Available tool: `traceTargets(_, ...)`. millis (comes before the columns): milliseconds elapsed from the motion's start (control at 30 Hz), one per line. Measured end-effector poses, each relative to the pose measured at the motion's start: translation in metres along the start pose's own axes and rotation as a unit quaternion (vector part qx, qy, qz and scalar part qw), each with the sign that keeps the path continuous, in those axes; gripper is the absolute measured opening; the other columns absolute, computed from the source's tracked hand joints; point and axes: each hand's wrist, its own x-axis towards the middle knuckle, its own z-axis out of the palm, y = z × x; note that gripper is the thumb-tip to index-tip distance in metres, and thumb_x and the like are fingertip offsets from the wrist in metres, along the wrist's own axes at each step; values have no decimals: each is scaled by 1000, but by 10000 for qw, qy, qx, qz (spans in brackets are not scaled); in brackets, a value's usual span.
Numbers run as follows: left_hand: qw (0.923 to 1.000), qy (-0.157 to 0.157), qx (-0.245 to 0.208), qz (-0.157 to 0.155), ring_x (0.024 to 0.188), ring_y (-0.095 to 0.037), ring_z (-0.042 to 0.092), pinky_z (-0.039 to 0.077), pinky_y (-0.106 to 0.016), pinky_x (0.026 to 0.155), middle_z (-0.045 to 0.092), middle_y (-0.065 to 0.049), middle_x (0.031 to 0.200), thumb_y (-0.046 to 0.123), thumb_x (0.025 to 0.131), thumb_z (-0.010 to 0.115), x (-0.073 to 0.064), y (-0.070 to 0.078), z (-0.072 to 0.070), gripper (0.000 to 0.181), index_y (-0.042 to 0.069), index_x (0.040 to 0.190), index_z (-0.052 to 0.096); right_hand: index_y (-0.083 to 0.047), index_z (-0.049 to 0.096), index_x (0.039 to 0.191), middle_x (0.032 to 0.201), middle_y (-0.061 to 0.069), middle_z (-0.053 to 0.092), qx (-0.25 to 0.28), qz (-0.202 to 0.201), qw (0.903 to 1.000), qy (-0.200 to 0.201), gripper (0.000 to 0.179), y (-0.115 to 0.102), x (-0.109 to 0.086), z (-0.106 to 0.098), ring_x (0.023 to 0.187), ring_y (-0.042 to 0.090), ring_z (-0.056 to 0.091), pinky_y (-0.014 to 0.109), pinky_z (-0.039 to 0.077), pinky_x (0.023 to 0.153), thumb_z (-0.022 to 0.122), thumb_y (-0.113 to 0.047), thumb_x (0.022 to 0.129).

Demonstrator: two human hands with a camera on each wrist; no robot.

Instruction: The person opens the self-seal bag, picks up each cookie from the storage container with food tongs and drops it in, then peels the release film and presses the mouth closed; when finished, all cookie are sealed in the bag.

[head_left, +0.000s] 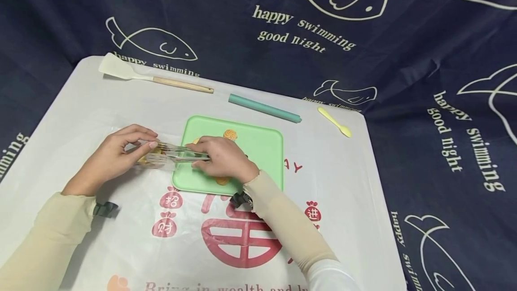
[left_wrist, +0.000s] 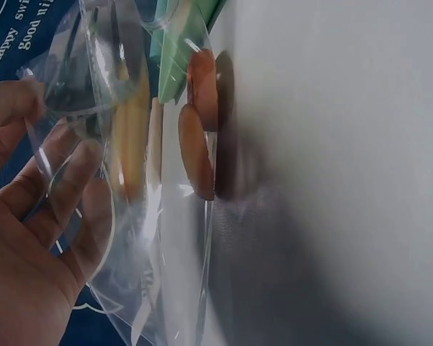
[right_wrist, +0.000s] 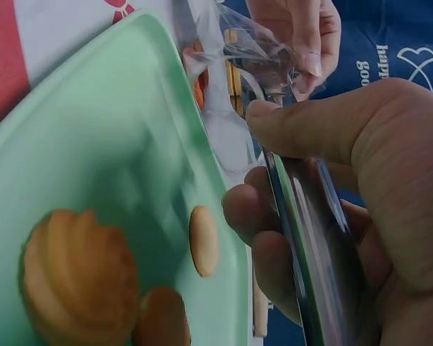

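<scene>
My left hand [head_left: 121,152] pinches the rim of a clear plastic bag [left_wrist: 148,238] left of the green tray [head_left: 264,147]. Inside the bag are several cookies [left_wrist: 194,148], some brown and oval, some yellowish. In my right hand [head_left: 228,158] is a pair of metal tongs [right_wrist: 313,245], gripped between thumb and fingers above the tray's left part. The tongs' front end reaches into the bag's mouth, close to my left fingertips. On the tray lie a swirled cookie [right_wrist: 79,281] and smaller oval cookies [right_wrist: 204,241], partly hidden by my right hand in the head view.
Along the table's far edge lie a white spatula with a wooden handle [head_left: 181,85], a teal stick-shaped object [head_left: 264,108] and a small yellow spoon [head_left: 335,122]. The white tablecloth [head_left: 343,192] carries red print. Dark blue curtains [head_left: 226,35] hang close behind the table.
</scene>
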Motion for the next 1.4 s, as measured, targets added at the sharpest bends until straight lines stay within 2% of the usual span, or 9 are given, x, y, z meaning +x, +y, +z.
traceTargets(133, 10000, 17, 23, -22, 109, -2, 54, 37, -12, 88, 66, 5, 111, 7, 93, 75, -1, -1, -2, 6, 10, 99, 77, -18, 65, 138, 121, -5, 67, -11, -75, 10000, -17, 45, -1, 6, 1, 90, 6, 61, 21, 47, 67, 73, -29, 95)
traceTargets(400, 9999, 133, -8, -96, 106, 0, 55, 37, -12, 89, 66, 5, 110, 5, 93, 75, -3, 0, -6, 6, 9, 97, 77, -19, 65, 138, 121, -5, 68, -74, 67, 9999, -101, 45, 5, 6, 1, 80, 1, 57, 21, 46, 66, 73, -29, 95)
traceTargets(567, 9999, 52, -66, 58, 109, -1, 54, 36, -11, 93, 66, 4, 111, 3, 92, 75, -2, 4, -5, 7, 10, 96, 77, -20, 64, 139, 115, -5, 68, -244, 28, 9997, -57, 46, -4, 9, 0, 82, 4, 58, 22, 46, 63, 72, -30, 95)
traceTargets(767, 9997, -66, -46, 210, 110, -8, 54, 36, -12, 94, 67, -3, 111, 4, 93, 74, 0, 9, -4, 9, 12, 92, 77, -22, 63, 140, 115, -7, 66, -581, 142, 9982, -94, 46, -20, 20, 1, 83, 3, 56, 22, 44, 59, 71, -31, 95)
traceTargets(1033, 9997, 108, 84, 179, 111, -2, 54, 36, -12, 96, 67, 2, 112, 4, 92, 76, -3, 2, -4, 8, 10, 98, 77, -22, 60, 143, 120, -6, 65, -756, 301, 9964, -240, 50, -25, 24, 3, 84, 4, 57, 23, 44, 57, 70, -35, 96)
traceTargets(1200, 9996, 203, 105, 164, 110, 0, 54, 36, -12, 98, 67, 5, 111, 3, 91, 76, -4, -1, -5, 9, 8, 99, 77, -22, 58, 145, 122, -5, 64, -430, 435, 9978, -250, 54, -12, 9, -1, 82, 3, 56, 24, 46, 58, 70, -37, 95)
traceTargets(1400, 9996, 232, 24, 130, 109, 0, 54, 36, -13, 99, 68, 2, 110, 2, 90, 77, -4, -4, -6, 12, 9, 100, 77, -20, 58, 145, 114, -3, 66, -80, 706, 9974, 98, 60, 22, -32, -8, 81, 7, 57, 29, 49, 65, 76, -39, 91)
